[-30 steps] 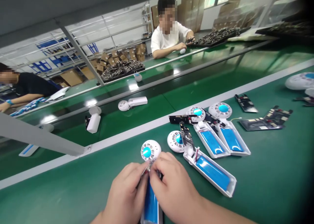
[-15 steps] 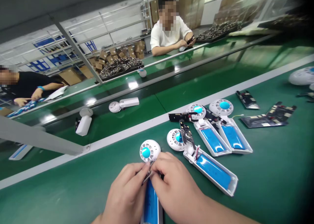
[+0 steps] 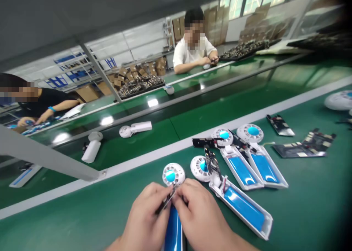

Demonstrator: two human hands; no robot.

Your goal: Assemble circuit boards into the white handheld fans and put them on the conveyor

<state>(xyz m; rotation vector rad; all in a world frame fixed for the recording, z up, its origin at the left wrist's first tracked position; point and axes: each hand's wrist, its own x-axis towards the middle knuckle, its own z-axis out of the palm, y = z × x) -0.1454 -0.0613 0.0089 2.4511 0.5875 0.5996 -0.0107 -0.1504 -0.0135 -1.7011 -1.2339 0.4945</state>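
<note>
A white handheld fan (image 3: pixel 178 170) with a round vented head and teal centre lies directly before me. Its open handle shows a blue battery (image 3: pixel 173 231) running down between my wrists. My left hand (image 3: pixel 144 218) is closed, pinching a small dark circuit board (image 3: pixel 164 204) tilted above the handle. My right hand (image 3: pixel 202 214) is closed too, its fingertips pressed together at the board's upper end near the neck of the fan. What the right fingertips grip is hidden behind the fingers.
Several opened fans with blue batteries, such as this one (image 3: pixel 244 210), lie to my right. Loose circuit boards (image 3: pixel 304 148) lie beyond them. A green conveyor belt (image 3: pixel 162 144) carries white fans past a metal post (image 3: pixel 55 155). Two people sit across it.
The view has tilted up slightly, so the scene sits lower. Both hands stay together at the fan's neck, and more of the dark board shows between the fingers.
</note>
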